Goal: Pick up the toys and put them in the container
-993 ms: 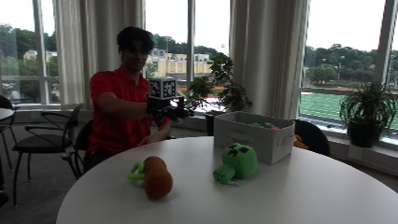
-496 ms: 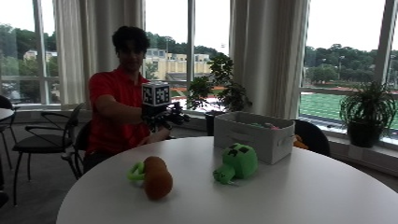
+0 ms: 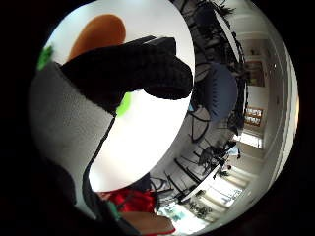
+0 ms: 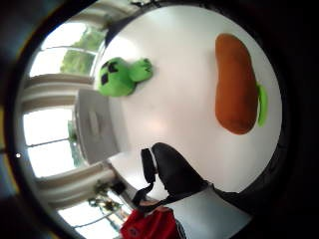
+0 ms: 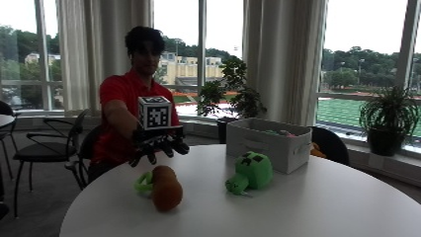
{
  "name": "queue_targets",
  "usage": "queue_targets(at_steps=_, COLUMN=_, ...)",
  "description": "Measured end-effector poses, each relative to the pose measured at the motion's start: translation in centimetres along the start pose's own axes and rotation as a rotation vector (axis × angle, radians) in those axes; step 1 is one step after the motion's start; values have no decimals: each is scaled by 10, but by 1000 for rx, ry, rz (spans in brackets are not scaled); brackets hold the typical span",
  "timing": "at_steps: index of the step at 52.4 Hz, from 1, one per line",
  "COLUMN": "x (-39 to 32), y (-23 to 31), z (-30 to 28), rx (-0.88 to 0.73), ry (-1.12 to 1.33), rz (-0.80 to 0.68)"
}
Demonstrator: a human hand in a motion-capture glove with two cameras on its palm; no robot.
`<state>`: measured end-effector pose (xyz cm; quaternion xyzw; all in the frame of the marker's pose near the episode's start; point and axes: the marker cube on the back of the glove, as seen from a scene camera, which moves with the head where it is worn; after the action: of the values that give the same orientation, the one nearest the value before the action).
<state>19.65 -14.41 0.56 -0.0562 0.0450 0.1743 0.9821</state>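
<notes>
A brown potato-shaped plush toy (image 5: pixel 166 188) with green parts lies on the round white table (image 5: pixel 329 207) near its left front; it also shows in the thumb side palm view (image 4: pixel 236 83) and in the little finger side palm view (image 3: pixel 96 33). A green blocky plush toy (image 5: pixel 250 172) (image 4: pixel 119 75) lies to its right, in front of the grey fabric container (image 5: pixel 269 143) (image 4: pixel 96 127). My gloved right hand (image 5: pixel 158 144) hovers above and just behind the brown toy, fingers spread and hanging down, holding nothing. A gloved finger (image 3: pixel 133 69) crosses the little finger side palm view.
The container holds some things inside. Dark chairs (image 5: pixel 49 148) stand to the left of the table, and another chair (image 5: pixel 329 140) behind the container. Potted plants (image 5: pixel 391 118) stand along the windows.
My gloved hand has moved forward and down from chest height toward the brown toy. Both toys and the container lie where they were.
</notes>
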Motion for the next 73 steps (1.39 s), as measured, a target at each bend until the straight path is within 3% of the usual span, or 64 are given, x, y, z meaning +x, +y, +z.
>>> queue_targets(at_steps=19, x=21, y=-56, z=45, rx=-99, ry=-44, rz=66)
queue_targets(at_steps=44, x=4, y=-62, z=75, rx=-342, ry=98, rz=104)
queue_targets(at_steps=60, x=-11, y=-64, z=77, rx=-155, ry=127, rz=117)
queue_targets(at_steps=73, x=-29, y=-38, z=60, rx=-20, ry=-30, rz=12)
